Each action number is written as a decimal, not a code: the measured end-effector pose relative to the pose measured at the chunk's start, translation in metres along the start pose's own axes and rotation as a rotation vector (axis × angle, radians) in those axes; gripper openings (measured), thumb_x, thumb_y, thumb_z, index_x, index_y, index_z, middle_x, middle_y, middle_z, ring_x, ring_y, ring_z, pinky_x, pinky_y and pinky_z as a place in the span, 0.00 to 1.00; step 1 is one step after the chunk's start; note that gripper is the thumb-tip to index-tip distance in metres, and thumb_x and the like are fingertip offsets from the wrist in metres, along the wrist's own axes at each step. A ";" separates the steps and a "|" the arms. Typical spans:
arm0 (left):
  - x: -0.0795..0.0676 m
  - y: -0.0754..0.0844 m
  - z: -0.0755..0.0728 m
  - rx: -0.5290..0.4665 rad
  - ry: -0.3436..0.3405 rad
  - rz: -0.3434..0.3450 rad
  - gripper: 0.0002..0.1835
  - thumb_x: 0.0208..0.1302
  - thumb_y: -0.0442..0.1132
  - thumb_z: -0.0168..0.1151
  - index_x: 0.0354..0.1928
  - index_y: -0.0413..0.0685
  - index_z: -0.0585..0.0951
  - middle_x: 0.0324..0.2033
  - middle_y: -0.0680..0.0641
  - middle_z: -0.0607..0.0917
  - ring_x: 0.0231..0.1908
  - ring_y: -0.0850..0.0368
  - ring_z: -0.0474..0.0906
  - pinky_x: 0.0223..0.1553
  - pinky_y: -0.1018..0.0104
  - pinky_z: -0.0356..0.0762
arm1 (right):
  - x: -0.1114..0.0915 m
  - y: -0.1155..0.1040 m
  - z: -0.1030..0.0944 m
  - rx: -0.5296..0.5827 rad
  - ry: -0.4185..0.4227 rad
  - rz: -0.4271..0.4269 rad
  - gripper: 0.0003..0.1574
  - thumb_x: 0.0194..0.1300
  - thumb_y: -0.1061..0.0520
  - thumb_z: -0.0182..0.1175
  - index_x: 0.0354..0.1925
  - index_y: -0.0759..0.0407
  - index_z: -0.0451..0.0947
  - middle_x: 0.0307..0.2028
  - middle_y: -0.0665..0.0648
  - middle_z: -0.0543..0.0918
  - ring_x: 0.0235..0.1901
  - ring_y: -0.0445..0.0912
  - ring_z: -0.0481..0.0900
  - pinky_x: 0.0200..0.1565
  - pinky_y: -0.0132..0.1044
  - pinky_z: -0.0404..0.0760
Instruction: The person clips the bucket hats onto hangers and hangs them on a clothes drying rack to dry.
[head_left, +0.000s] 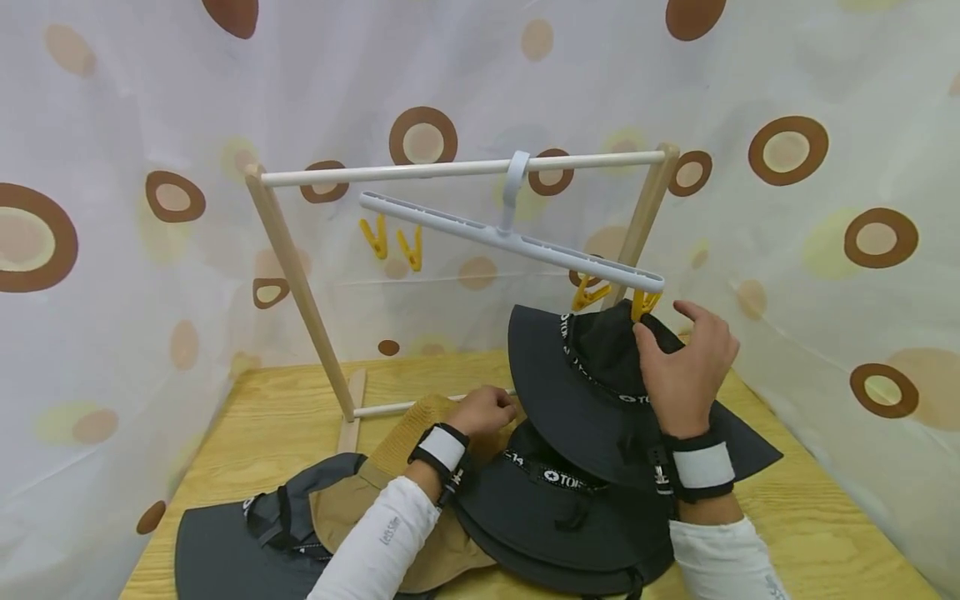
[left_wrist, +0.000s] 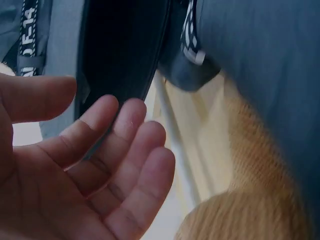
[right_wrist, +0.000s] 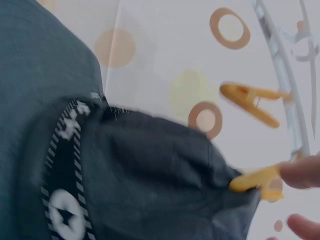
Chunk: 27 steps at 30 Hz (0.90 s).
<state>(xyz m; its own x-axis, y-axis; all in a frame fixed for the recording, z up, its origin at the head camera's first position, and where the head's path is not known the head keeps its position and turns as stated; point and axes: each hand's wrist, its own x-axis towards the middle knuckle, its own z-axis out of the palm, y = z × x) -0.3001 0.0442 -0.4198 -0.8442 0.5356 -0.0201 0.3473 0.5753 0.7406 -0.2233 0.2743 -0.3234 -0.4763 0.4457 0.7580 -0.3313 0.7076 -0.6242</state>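
A dark wide-brimmed sun hat [head_left: 607, 354] hangs by its crown from a yellow clip [head_left: 645, 305] at the low right end of a pale hanger [head_left: 450, 223]. My right hand [head_left: 688, 375] is beside that clip. In the right wrist view the thumb [right_wrist: 302, 171] touches the clip, and the fingers stand apart from it. My left hand [head_left: 483, 410] is left of the hanging hat, above the piled hats. The left wrist view shows its fingers [left_wrist: 155, 170] loosely bent, with nothing between them and the thumb.
The hanger tilts on the white rail [head_left: 420, 172] of a wooden-legged rack. A second yellow clip [head_left: 591, 293] and two on the left dangle unused. Below lie more dark hats [head_left: 555, 508], a tan hat [head_left: 408, 433] and a grey-brimmed hat [head_left: 225, 550]. A patterned curtain [head_left: 825, 333] surrounds the wooden table.
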 end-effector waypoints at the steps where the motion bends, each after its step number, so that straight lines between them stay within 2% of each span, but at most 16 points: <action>1: 0.000 0.000 0.002 -0.009 -0.004 -0.006 0.17 0.72 0.38 0.53 0.20 0.48 0.72 0.13 0.56 0.61 0.15 0.62 0.53 0.22 0.69 0.54 | -0.006 -0.002 -0.001 0.008 0.038 -0.030 0.27 0.59 0.60 0.69 0.54 0.71 0.76 0.52 0.72 0.79 0.54 0.65 0.70 0.62 0.57 0.57; 3: 0.001 0.001 0.007 -0.026 -0.016 -0.031 0.21 0.72 0.39 0.52 0.17 0.52 0.68 0.13 0.56 0.61 0.14 0.62 0.53 0.21 0.69 0.54 | -0.019 -0.007 -0.002 0.051 0.083 -0.093 0.21 0.59 0.63 0.69 0.50 0.70 0.79 0.49 0.71 0.80 0.52 0.64 0.72 0.61 0.53 0.59; 5: 0.002 0.001 0.011 -0.048 -0.028 -0.064 0.23 0.73 0.40 0.53 0.15 0.53 0.66 0.12 0.56 0.61 0.14 0.62 0.54 0.20 0.68 0.55 | -0.033 -0.014 -0.002 0.096 0.040 -0.145 0.15 0.59 0.64 0.67 0.46 0.69 0.81 0.46 0.69 0.82 0.48 0.61 0.74 0.57 0.46 0.64; 8: 0.004 0.000 0.016 -0.049 -0.040 -0.134 0.26 0.73 0.42 0.54 0.12 0.54 0.65 0.10 0.56 0.62 0.11 0.62 0.55 0.16 0.68 0.55 | -0.051 -0.019 0.003 0.153 -0.142 -0.203 0.08 0.60 0.67 0.67 0.40 0.66 0.84 0.39 0.64 0.85 0.41 0.53 0.77 0.48 0.35 0.70; 11: 0.007 0.001 0.022 0.007 -0.050 -0.177 0.27 0.70 0.44 0.56 0.09 0.54 0.64 0.09 0.57 0.62 0.10 0.62 0.56 0.15 0.67 0.54 | -0.067 -0.017 0.010 0.161 -0.354 -0.214 0.05 0.61 0.66 0.67 0.38 0.62 0.84 0.36 0.57 0.85 0.35 0.44 0.79 0.39 0.33 0.76; 14: 0.009 0.002 0.026 0.064 -0.071 -0.196 0.26 0.67 0.43 0.58 0.09 0.54 0.65 0.09 0.56 0.62 0.10 0.61 0.57 0.15 0.67 0.54 | -0.080 -0.011 0.017 0.162 -0.515 -0.187 0.05 0.61 0.65 0.67 0.38 0.59 0.84 0.35 0.53 0.85 0.32 0.40 0.80 0.36 0.35 0.79; 21: 0.011 0.003 0.035 0.125 -0.069 -0.202 0.24 0.65 0.41 0.59 0.10 0.53 0.65 0.10 0.55 0.63 0.13 0.60 0.58 0.17 0.68 0.54 | -0.099 0.005 0.029 0.195 -0.815 -0.027 0.05 0.66 0.61 0.64 0.41 0.58 0.83 0.35 0.52 0.85 0.31 0.39 0.80 0.35 0.32 0.79; 24: 0.009 0.005 0.038 0.139 -0.062 -0.182 0.22 0.64 0.38 0.60 0.12 0.52 0.67 0.12 0.54 0.65 0.14 0.59 0.60 0.18 0.69 0.56 | -0.103 0.010 0.032 0.180 -0.910 0.010 0.06 0.67 0.59 0.63 0.42 0.58 0.83 0.36 0.53 0.85 0.32 0.37 0.80 0.36 0.31 0.79; 27: 0.007 0.008 0.039 0.153 -0.055 -0.169 0.22 0.64 0.37 0.61 0.12 0.51 0.68 0.13 0.54 0.66 0.15 0.59 0.61 0.18 0.69 0.56 | -0.106 0.014 0.034 0.164 -0.968 0.025 0.06 0.68 0.58 0.62 0.43 0.57 0.83 0.38 0.53 0.85 0.34 0.38 0.80 0.37 0.32 0.78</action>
<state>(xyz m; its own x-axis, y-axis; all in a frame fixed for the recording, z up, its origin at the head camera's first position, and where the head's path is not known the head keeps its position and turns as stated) -0.2877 0.0765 -0.4400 -0.8736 0.4543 -0.1743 0.2647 0.7442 0.6133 -0.2052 0.2189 -0.4188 -0.9223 -0.2349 0.3070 -0.3863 0.5869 -0.7116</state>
